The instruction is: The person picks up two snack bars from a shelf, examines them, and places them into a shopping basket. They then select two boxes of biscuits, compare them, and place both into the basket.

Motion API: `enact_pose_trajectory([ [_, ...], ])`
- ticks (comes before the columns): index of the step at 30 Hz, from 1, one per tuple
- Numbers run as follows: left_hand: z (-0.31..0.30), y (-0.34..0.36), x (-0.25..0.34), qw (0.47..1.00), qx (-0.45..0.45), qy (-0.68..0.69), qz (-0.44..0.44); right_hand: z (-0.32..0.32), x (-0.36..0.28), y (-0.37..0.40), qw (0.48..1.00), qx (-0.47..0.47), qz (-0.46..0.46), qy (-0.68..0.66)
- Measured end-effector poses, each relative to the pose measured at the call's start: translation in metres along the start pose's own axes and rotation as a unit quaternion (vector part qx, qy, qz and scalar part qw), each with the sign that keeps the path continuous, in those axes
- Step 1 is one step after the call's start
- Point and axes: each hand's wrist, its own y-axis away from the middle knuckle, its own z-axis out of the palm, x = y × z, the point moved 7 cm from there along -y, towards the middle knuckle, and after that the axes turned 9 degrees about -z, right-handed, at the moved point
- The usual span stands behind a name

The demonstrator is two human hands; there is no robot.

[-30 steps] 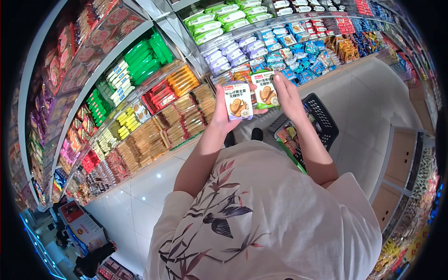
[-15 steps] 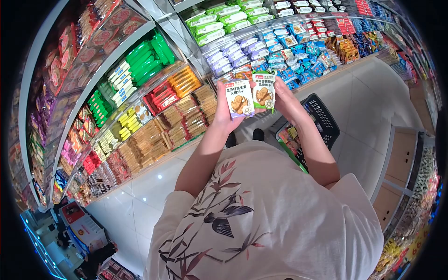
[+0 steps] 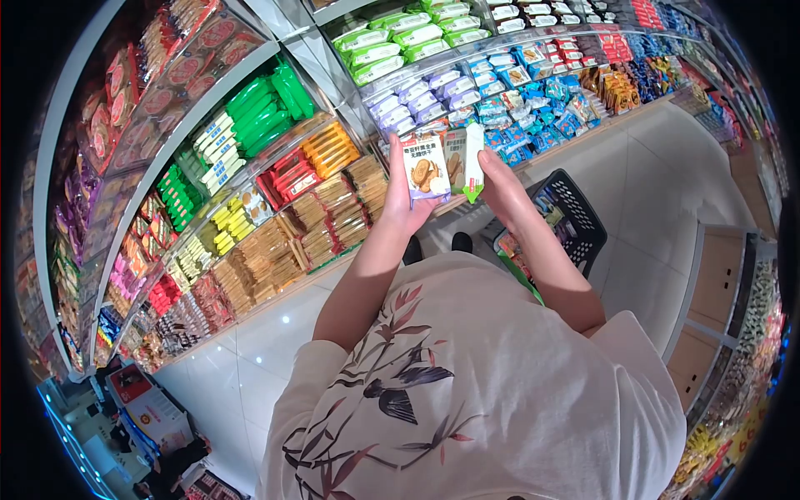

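Note:
My left hand (image 3: 402,196) grips a white and purple biscuit packet (image 3: 427,171), its printed front facing me. Beside it, my right hand (image 3: 503,185) holds a white and green biscuit packet (image 3: 464,162) by its right edge. That second packet is turned, so its narrow white side shows and its front is angled and shaded. Both packets are held up at chest height before the shelves. My fingers behind the packets are mostly hidden.
Ahead and left, shelves hold green snack packs (image 3: 372,52), purple packs (image 3: 421,96), blue packs (image 3: 550,125) and brown biscuit packs (image 3: 258,262). A dark shopping basket (image 3: 590,218) with goods inside stands on the tiled floor at right. Wooden cabinets (image 3: 708,292) are further right.
The green packet in my right hand has rotated, from its front facing me to its white side showing. The purple packet stays nearly in place.

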Motion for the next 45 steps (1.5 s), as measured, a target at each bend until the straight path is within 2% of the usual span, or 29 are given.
enact_pose_trajectory([
  [3,-0.004,-0.004,-0.003,1.000,0.001,-0.006,0.000,0.000,0.002,0.003,0.999,-0.006,0.029,0.020],
  [5,-0.007,-0.001,-0.004,0.999,0.034,-0.023,-0.011,-0.005,0.008,0.003,0.999,0.005,0.041,0.015],
  [11,-0.022,-0.006,0.000,0.997,0.059,-0.054,0.022,0.007,0.002,0.005,0.996,0.031,0.060,-0.066],
  [14,-0.017,-0.001,0.002,0.997,0.063,-0.040,0.011,-0.004,0.006,0.011,0.987,0.113,0.102,-0.055],
  [15,-0.016,0.000,0.002,0.997,0.063,-0.037,0.006,-0.002,0.006,0.009,0.988,0.088,0.103,-0.074],
  [18,-0.008,-0.001,-0.002,0.999,-0.029,0.009,-0.044,-0.007,0.011,0.003,0.987,0.042,0.113,-0.106],
  [23,-0.020,-0.007,-0.010,0.999,0.012,0.042,-0.031,0.001,0.002,0.007,0.985,0.101,0.124,-0.063],
  [24,-0.025,-0.010,-0.012,0.998,0.023,0.046,-0.025,0.006,-0.004,0.005,0.990,0.084,0.106,-0.045],
  [27,-0.040,-0.014,-0.015,0.995,-0.077,0.054,-0.029,0.009,-0.008,0.001,0.996,0.058,0.068,-0.024],
  [30,-0.056,-0.022,-0.018,1.000,0.006,0.020,-0.020,0.004,-0.003,-0.001,0.996,0.069,0.063,0.003],
  [33,-0.041,-0.023,-0.019,0.997,0.054,-0.051,-0.007,0.003,-0.004,-0.001,0.992,0.035,0.056,0.108],
  [36,-0.021,-0.011,-0.014,0.987,0.054,-0.150,-0.017,-0.001,-0.009,-0.003,0.980,0.050,0.007,0.192],
  [37,-0.024,-0.011,-0.016,0.989,0.032,-0.138,-0.036,-0.002,-0.010,-0.003,0.975,0.053,0.007,0.214],
  [39,-0.017,-0.003,-0.013,0.975,0.068,-0.209,0.025,-0.004,-0.010,-0.001,0.964,0.058,0.006,0.258],
  [40,-0.013,0.000,-0.010,0.965,0.085,-0.243,0.055,-0.003,-0.010,-0.001,0.967,0.059,-0.003,0.249],
  [41,-0.013,-0.003,-0.008,0.981,0.055,-0.177,0.060,-0.002,-0.008,-0.001,0.969,0.059,-0.011,0.241],
  [45,-0.041,-0.014,-0.011,0.979,0.107,-0.170,0.036,0.002,-0.008,-0.003,0.982,0.060,-0.014,0.181],
])
